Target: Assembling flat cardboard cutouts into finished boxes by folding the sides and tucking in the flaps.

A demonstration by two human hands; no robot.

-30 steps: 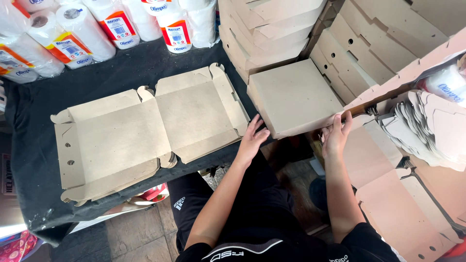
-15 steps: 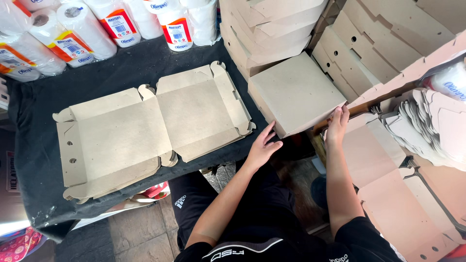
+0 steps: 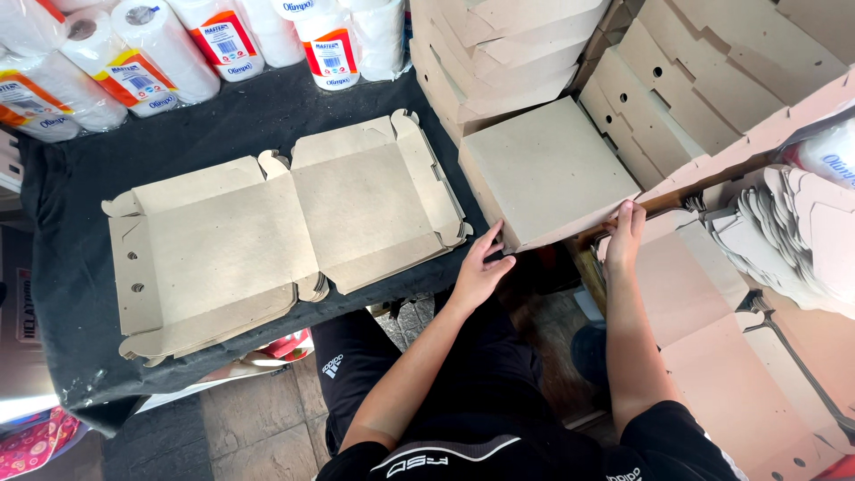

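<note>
A closed, folded brown cardboard box [image 3: 543, 169] sits at the right end of the black-covered table [image 3: 71, 267]. My left hand [image 3: 479, 267] presses its near left corner, fingers spread against the edge. My right hand [image 3: 625, 233] touches its near right corner. To the left, a flat unfolded box blank [image 3: 267, 227] lies open on the black cloth. Neither hand closes around anything.
Several folded boxes [image 3: 499, 53] are stacked behind the closed one. Wrapped paper towel rolls [image 3: 160, 53] line the table's far edge. Flat box blanks [image 3: 784, 240] are piled on the right, and more lean at the top right. My dark-clothed legs sit below.
The closed box has slid up and left onto the table end. Both my hands followed it, staying on its near corners. The flat blank has not moved.
</note>
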